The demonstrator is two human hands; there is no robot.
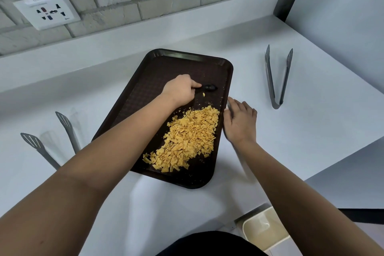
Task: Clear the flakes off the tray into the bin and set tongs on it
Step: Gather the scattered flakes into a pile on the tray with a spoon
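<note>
Spanning white counter [311, 122], dark tray [158, 89] angled toward bin [261, 233]; flakes [191, 137] heaped near right rim; right hand [239, 122] bracing that rim; left hand [178, 89] clenched on black spoon [208, 87], raking; tongs [277, 77] waiting aside.

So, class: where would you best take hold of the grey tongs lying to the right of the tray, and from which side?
Take the right tongs near the hinged end, closest to the person, coming from above. The arms meet there; further back they splay apart. They lie flat on the counter, clear of the tray.
</note>
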